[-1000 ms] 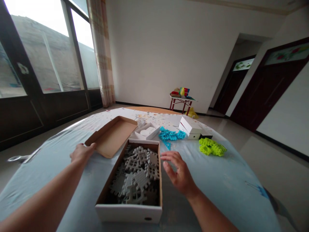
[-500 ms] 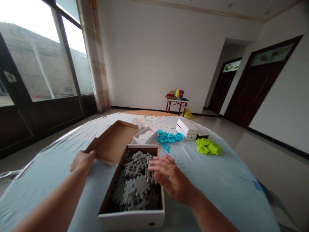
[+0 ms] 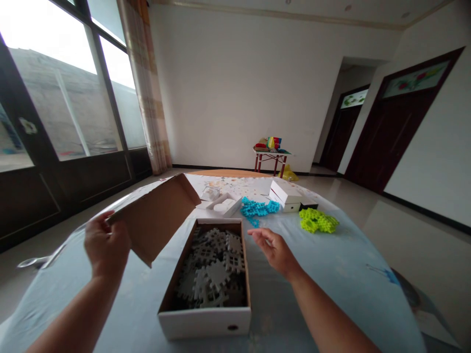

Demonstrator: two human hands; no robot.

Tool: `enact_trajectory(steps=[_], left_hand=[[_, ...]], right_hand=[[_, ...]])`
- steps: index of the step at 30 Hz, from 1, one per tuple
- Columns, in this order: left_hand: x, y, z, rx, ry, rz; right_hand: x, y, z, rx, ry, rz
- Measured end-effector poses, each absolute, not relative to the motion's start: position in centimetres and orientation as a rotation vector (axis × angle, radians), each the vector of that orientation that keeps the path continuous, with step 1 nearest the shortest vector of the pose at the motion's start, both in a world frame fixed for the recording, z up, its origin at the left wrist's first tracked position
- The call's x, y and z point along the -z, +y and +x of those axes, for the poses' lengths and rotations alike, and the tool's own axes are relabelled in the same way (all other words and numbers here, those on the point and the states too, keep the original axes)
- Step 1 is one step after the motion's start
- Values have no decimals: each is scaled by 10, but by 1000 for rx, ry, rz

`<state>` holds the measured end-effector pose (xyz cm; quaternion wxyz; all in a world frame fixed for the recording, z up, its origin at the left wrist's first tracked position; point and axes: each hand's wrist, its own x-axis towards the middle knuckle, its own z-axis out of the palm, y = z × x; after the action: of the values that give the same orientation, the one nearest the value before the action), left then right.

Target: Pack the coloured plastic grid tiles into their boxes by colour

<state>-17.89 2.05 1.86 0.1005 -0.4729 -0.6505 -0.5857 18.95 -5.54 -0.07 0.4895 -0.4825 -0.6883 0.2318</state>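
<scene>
A white cardboard box (image 3: pixel 206 323) stands open before me, filled with grey interlocking plastic pieces (image 3: pixel 211 267). To its left, my left hand (image 3: pixel 106 240) grips the near-left edge of a brown box lid (image 3: pixel 158 220), which is raised and tilted with its inner side towards me. My right hand (image 3: pixel 274 252) hovers just right of the box's far right corner, fingers extended and apart from the thumb, holding nothing.
Behind the box lie a small white open box (image 3: pixel 222 205) with round white items, a blue cluster of linked pieces (image 3: pixel 259 208) and a lime-green cluster (image 3: pixel 318 220). White boxes (image 3: pixel 285 196) stand near the far right. A pale blue cloth (image 3: pixel 331 289) covers the round table.
The lid has been lifted off the table and tilted up, moving left with my left hand. My right hand has withdrawn from over the grey pieces to the right of the box.
</scene>
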Motion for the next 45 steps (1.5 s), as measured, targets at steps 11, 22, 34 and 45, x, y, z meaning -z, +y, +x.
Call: enact_trajectory(steps=[11,22,34,45], left_hand=[[-37,-85,-84,1489,-1405,-1838],[-30,-113,-33,1005,-1201,-2259],[-23,-126,-6,796,-1127,-2450],[-23,-130,2,735,-1048,-2585]], right_hand=[[21,-41,198,-671,-1571,-1136],[40,-32,200,-740,-1574,-1137],[17,-51,180,-527,-1671,-1154],[5,-61,167,-852,-1533,-1255]])
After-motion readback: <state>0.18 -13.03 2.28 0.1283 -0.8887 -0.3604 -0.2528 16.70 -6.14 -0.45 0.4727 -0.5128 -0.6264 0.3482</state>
